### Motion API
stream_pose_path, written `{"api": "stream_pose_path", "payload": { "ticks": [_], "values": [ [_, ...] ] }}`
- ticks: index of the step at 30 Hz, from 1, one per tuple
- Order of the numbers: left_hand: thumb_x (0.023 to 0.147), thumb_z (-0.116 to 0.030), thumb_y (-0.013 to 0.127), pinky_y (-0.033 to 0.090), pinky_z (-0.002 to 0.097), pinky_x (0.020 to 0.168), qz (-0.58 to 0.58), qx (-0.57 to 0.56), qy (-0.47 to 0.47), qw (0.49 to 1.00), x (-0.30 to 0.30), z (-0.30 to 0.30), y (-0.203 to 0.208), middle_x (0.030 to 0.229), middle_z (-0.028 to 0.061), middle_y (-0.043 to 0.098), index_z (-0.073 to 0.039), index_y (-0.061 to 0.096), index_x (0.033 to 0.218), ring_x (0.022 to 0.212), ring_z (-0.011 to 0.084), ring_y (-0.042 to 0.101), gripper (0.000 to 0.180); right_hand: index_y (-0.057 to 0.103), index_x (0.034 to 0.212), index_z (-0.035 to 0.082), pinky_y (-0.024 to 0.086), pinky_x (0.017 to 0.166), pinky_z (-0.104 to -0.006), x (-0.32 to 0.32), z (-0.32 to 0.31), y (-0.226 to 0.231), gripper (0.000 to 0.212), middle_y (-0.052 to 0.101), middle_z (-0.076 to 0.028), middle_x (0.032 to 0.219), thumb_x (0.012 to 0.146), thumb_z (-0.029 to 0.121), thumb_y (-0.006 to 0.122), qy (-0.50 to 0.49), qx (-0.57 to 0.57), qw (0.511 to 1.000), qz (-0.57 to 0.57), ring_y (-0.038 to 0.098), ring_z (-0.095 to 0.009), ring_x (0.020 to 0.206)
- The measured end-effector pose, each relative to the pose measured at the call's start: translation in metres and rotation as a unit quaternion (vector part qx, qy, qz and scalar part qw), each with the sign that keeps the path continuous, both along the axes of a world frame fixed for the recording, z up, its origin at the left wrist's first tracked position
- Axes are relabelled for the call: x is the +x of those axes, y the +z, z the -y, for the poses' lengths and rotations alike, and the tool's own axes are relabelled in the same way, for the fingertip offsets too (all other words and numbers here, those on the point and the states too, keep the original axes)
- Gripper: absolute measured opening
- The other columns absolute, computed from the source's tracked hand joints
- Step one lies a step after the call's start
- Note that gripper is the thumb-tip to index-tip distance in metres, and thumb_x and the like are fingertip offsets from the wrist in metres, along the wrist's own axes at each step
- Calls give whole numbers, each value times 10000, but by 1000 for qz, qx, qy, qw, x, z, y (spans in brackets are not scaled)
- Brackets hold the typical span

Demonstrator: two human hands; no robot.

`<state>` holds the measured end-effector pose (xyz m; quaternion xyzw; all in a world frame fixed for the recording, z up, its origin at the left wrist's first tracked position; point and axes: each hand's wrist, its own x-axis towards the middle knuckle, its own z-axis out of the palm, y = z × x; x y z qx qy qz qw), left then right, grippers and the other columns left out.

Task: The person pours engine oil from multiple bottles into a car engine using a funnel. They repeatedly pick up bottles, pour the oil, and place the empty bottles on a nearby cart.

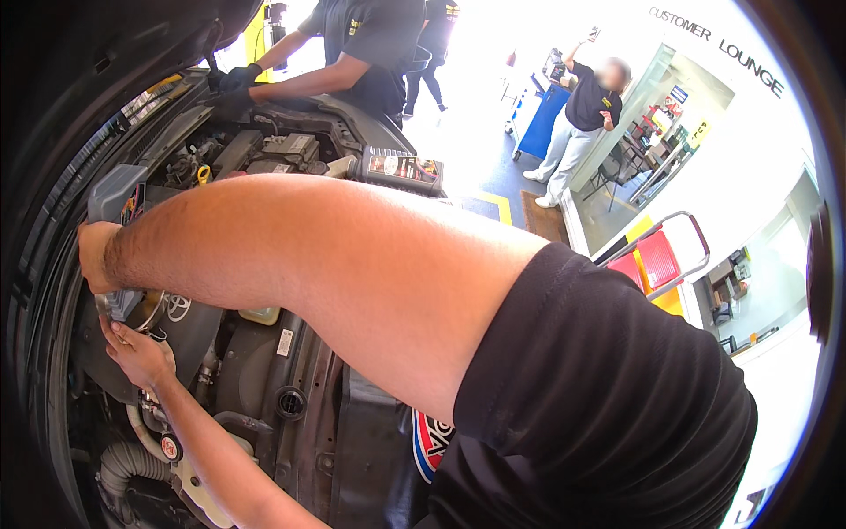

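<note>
An angular grey plastic housing (113,196) with coloured wires beside it stands over the far left of an open engine bay. My right hand (99,256), its arm stretched across the view, is closed round the housing's middle; its fingertips are hidden behind. Lower down, my left hand (139,354) comes up from the lower edge, thumb and fingers pinched at the housing's bottom end. Under my hands lies the dark round engine cover (189,322) with an emblem. A black oil filler cap (291,403) sits closer to me.
The raised hood (97,62) looms at the left. A co-worker in dark gloves (236,79) leans over the bay's far side. A dark oil bottle (403,169) stands on the front edge. Beyond are a blue cart (542,119), a standing person (586,115) and a red-and-yellow trolley (656,260).
</note>
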<state>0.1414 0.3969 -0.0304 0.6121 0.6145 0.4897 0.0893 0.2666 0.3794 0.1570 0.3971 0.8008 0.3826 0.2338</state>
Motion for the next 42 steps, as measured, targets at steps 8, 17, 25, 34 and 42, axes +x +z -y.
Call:
{"api": "stream_pose_path", "payload": {
  "ticks": [8, 17, 25, 34, 42],
  "values": [
    [1073, -360, 471, 524, 531, 970, -23, -10, -37, 999, -10, 18, 19, 1298, 160, 608, -270, 475, 1496, 1212, 378, 604, 432, 767, 1147, 283, 560, 893, -440, -2, -19, 8, 310, 761, 23, 1135, 838, 290, 792, -47, -3, 992, -118, 696, -218, 1163],
    [1080, -487, 404, 567, 527, 885, -29, -7, 19, 999, -13, 4, 6, 1291, 169, 575, -266, 439, 1556, 1120, 382, 659, 526, 788, 1044, 204, 503, 929, -426, -13, 1, 35, 227, 770, -23, 1089, 849, 314, 754, -5, 21, 999, -36, 684, -221, 1133],
    [1078, -495, 408, 565, 531, 906, -17, -28, 1, 999, -7, 10, 13, 1298, 174, 579, -288, 430, 1565, 1155, 387, 653, 529, 751, 1096, 196, 476, 973, -445, 16, -18, 21, 256, 730, -23, 1124, 916, 354, 662, 73, 82, 994, 0, 633, -224, 1186],
    [1075, -463, 425, 572, 499, 888, -8, -6, 1, 1000, -17, 11, 7, 1223, 149, 592, -253, 467, 1548, 1111, 355, 657, 518, 653, 1290, 161, 493, 1040, -402, -10, -10, 36, 554, 683, -21, 1253, 767, 76, 816, -40, 37, 997, -50, 603, -230, 1265],
    [1082, -477, 412, 569, 495, 899, -14, -5, 12, 1000, -16, 7, 5, 1235, 142, 594, -275, 458, 1551, 1116, 350, 659, 512, 775, 965, 216, 473, 951, -435, 1, -20, 32, 177, 742, 6, 1035, 899, 287, 627, 54, 90, 992, 71, 652, -211, 1117]
  ]
}}
